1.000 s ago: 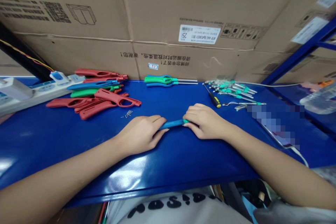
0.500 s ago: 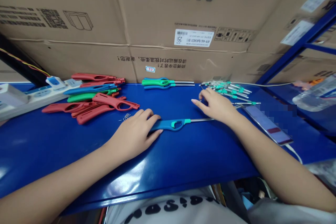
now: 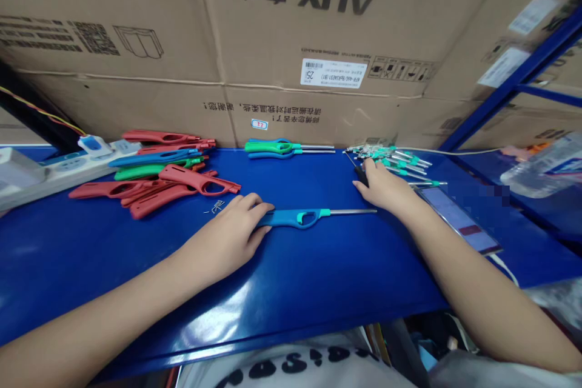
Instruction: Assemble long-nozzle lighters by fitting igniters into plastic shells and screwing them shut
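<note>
On the blue table, my left hand (image 3: pixel 236 227) is closed round the handle end of a blue lighter (image 3: pixel 291 218) that lies flat, its metal tube pointing right. My right hand (image 3: pixel 384 188) grips a small screwdriver (image 3: pixel 360 174) by its black handle, the thin shaft pointing up and left. Just beyond that hand lies a pile of metal tubes with turquoise collars (image 3: pixel 400 160). Small metal pins or screws (image 3: pixel 217 206) rest beside my left hand.
Red, blue and green handle shells (image 3: pixel 182 179) lie at the left, near a white power strip (image 3: pixel 68 163). Assembled lighters (image 3: pixel 273 147) sit by the cardboard box (image 3: pixel 254 30) at the back. A phone (image 3: pixel 459 221) with a cable lies at the right.
My right hand has taken hold of the screwdriver and moved slightly right. My left hand has shifted a little left along the blue lighter's handle.
</note>
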Motion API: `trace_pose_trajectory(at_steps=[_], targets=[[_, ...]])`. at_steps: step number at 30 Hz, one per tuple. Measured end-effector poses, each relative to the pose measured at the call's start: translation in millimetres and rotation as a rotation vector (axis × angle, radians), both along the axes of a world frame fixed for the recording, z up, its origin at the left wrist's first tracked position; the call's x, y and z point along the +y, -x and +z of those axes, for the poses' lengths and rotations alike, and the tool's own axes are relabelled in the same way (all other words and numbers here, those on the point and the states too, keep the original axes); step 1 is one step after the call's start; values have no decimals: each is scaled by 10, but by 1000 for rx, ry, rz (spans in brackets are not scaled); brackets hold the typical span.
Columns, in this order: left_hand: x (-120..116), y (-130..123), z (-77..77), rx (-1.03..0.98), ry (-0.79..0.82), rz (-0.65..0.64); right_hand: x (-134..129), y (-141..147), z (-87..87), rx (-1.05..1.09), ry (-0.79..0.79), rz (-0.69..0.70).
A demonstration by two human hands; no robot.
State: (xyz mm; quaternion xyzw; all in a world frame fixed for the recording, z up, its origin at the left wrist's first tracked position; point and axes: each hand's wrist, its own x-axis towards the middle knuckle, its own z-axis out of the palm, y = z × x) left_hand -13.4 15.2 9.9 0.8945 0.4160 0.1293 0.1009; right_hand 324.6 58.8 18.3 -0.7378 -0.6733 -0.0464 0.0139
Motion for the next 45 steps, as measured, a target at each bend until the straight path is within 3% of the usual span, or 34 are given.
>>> trace_pose_trajectory(at_steps=[8, 14, 17, 19, 21, 24, 32, 37, 40, 45], targets=[[25, -18, -2, -33, 5, 6, 29, -34, -51, 93, -33, 45], [-54, -61, -8, -49, 14, -10, 36, 114, 7, 262, -267, 140], [-147, -102, 8, -10, -11, -45, -104, 367, 21, 647, -400, 359], [-209, -139, 28, 40, -41, -66, -233, 563, 11, 826, -280, 567], [-261, -176, 46, 109, -71, -76, -343, 746, 2, 857, -159, 746], [-312, -208, 51, 166, -121, -92, -407, 950, 4, 859, -34, 849], [-377, -209, -12, 162, -193, -119, -279, 1179, -76, 837, 67, 871], [-368, -190, 14, 111, -150, -124, -281, 1192, -7, 919, 9, 810], [-300, -172, 2, 21, -77, -135, -295, 1180, 155, 1146, -53, 629], [-98, -148, -121, -220, 43, -219, -297, 1151, 386, 1712, -226, 360]])
